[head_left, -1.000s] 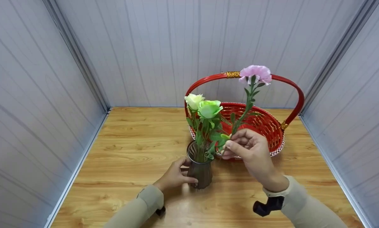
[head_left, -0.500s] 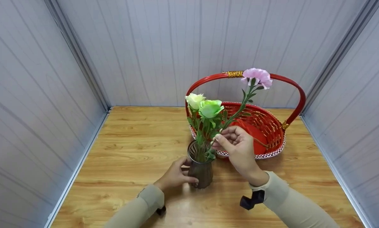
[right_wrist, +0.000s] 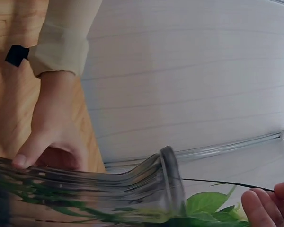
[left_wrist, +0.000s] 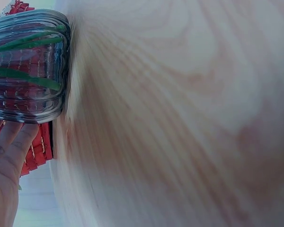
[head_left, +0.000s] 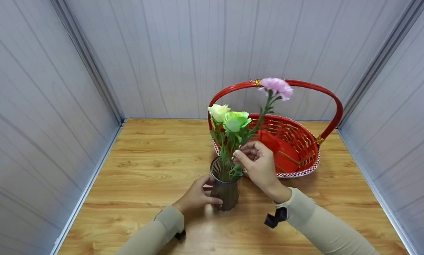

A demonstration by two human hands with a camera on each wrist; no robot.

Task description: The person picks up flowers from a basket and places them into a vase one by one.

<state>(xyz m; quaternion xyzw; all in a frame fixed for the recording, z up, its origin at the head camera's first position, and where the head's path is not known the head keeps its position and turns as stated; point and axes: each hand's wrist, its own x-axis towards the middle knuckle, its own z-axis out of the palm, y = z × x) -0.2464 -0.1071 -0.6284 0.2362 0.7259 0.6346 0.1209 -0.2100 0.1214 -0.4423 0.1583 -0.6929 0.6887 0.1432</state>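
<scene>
A dark see-through ribbed glass vase [head_left: 224, 194] stands upright on the wooden table. My left hand [head_left: 196, 194] holds its side, thumb across the front; in the left wrist view, fingers [left_wrist: 14, 146] touch the glass [left_wrist: 28, 66]. A cream rose [head_left: 219, 112] and a green rose [head_left: 236, 121] stand in it, their green stems visible through the glass. My right hand [head_left: 258, 164] pinches the stem of a pink carnation [head_left: 277, 88], which leans right above the vase. The right wrist view shows the thin stem [right_wrist: 227, 183] reaching the vase rim; whether its tip is inside, I cannot tell.
Behind the vase, a red woven basket [head_left: 304, 166] with a tall arched handle [head_left: 334, 106] holds red cloth [head_left: 286, 156] and a thin stem. Pale panel walls [head_left: 162, 63] enclose the wooden table [head_left: 144, 159] at the back and both sides.
My right hand has moved left and slightly upward with the carnation, bringing its stem over the vase's mouth. The flower head swung left. My left hand and the vase stayed put.
</scene>
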